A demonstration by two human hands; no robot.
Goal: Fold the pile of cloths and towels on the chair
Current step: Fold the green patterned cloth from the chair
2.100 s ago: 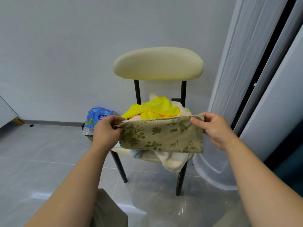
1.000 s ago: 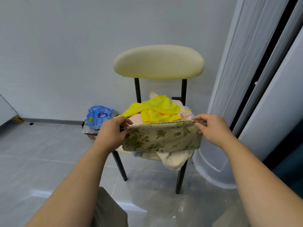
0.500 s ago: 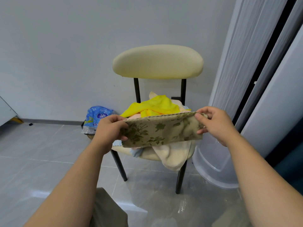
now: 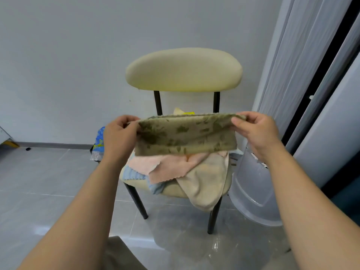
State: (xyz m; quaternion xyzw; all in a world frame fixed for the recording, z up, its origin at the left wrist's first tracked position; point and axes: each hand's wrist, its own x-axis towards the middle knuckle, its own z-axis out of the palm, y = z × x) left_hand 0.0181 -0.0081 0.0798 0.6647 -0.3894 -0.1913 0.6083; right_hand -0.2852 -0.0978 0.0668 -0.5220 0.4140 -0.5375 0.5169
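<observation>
mid-frame, the left hand [image 4: 118, 137] and right hand [image 4: 257, 131] each pinch an end of a folded olive leaf-print cloth [image 4: 186, 134], stretched flat above the chair [image 4: 183, 70]. below it on the seat sits the pile: pink cloth [image 4: 169, 168], beige towel [image 4: 206, 182], blue cloth [image 4: 134, 174]. blue packet [image 4: 98, 142] at left.

**Q:** so what did the head cam actually catch?

**A:** me holding the leafy green cloth [image 4: 187, 135] up as a long strip in front of the chair [image 4: 184, 70]. My left hand [image 4: 118, 137] pinched one top corner and my right hand [image 4: 257, 133] pinched the other.

**Q:** and the pile?

**A:** it sat on the seat below. A pink cloth [image 4: 171, 166] was on top, a beige towel [image 4: 206, 184] drooped over the front edge, and a bit of blue cloth [image 4: 134, 175] poked out left. There was a blue packet [image 4: 99, 141] behind my left hand and a see-through tub [image 4: 251, 188] just right of the chair.
</observation>
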